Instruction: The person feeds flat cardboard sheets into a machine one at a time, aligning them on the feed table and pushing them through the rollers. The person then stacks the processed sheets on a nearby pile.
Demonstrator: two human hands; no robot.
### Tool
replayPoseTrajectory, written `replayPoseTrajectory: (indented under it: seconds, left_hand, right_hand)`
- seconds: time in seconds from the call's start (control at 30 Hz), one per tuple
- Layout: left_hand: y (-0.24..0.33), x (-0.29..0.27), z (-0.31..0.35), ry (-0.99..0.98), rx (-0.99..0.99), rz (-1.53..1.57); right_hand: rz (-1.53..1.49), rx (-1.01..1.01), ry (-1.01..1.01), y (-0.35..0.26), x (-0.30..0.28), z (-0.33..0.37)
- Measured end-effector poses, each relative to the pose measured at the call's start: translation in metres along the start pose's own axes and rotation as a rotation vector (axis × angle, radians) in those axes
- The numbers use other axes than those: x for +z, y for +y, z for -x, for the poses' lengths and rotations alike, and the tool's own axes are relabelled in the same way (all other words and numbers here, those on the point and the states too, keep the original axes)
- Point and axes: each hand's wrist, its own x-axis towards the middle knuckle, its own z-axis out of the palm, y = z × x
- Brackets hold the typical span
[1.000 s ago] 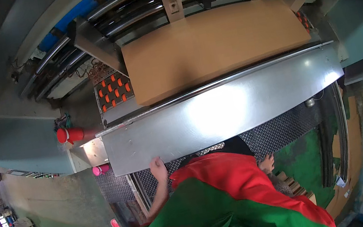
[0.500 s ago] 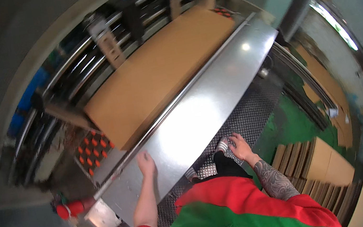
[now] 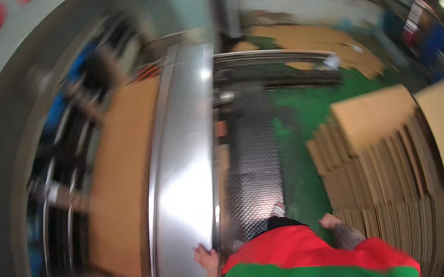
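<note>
My left hand point(image 3: 206, 257) is over the near end of a long shiny metal table point(image 3: 182, 163), close to its right edge. Its fingers look apart, and nothing shows in them. My right hand point(image 3: 329, 220) hangs low beside a tall stack of cardboard sheets point(image 3: 380, 179). Blur hides how its fingers lie, and whether it touches the stack cannot be told. On the machine bed, left of the table, lies a brown cardboard sheet or stack point(image 3: 123, 185).
A machine with metal rollers point(image 3: 65, 225) lines the left side. A dark tread-plate step point(image 3: 253, 162) runs between table and green floor point(image 3: 301, 166). Further off are a low metal rail point(image 3: 279, 57) and loose flat cardboard point(image 3: 324, 46) by the wall.
My view has swung right, so the table now points away from me and the cardboard stacks show more fully. My right hand has come near the stack; my left stays by the table.
</note>
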Motion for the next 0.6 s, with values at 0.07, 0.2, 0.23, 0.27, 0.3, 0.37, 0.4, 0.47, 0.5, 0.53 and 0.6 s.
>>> replayPoseTrajectory:
  seconds: [0.07,0.2,0.23,0.27,0.3,0.37,0.4,0.47,0.5,0.53,0.6]
  left_hand:
    - [0.016,-0.002,-0.022,-0.077,0.002,-0.017]
    - [0.074,0.001,-0.076,0.073,0.129,-0.107]
    - [0.093,0.004,-0.09,0.051,0.074,-0.183]
    - [0.112,0.008,-0.103,0.057,0.136,-0.209]
    - [0.133,0.014,-0.116,0.11,0.231,-0.122]
    - [0.177,0.026,-0.137,0.052,0.22,-0.066]
    - [0.199,0.031,-0.142,0.041,0.268,-0.085]
    - [0.244,0.053,-0.14,0.042,0.405,-0.03]
    - [0.268,0.066,-0.141,-0.042,0.359,-0.078]
    - [0.289,0.077,-0.141,-0.084,0.481,-0.09]
    - [0.336,0.101,-0.143,-0.282,0.52,-0.283]
  right_hand:
    - [-0.061,0.204,-0.036,0.023,0.011,-0.002]
    - [-0.186,0.133,0.049,0.018,0.019,-0.013]
    - [-0.227,0.133,-0.028,0.013,0.014,-0.018]
    - [-0.258,0.133,-0.079,0.011,0.008,-0.021]
    - [-0.304,0.091,-0.046,0.01,-0.002,-0.026]
    - [-0.381,0.064,0.021,0.014,-0.024,-0.031]
    - [-0.381,0.082,0.03,0.02,-0.039,-0.032]
    - [-0.353,0.178,-0.018,0.039,-0.069,-0.036]
    - [-0.437,0.159,0.116,0.045,-0.079,-0.038]
    - [-0.51,0.169,0.264,0.054,-0.092,-0.04]
    - [-0.662,0.221,0.457,0.072,-0.105,-0.039]
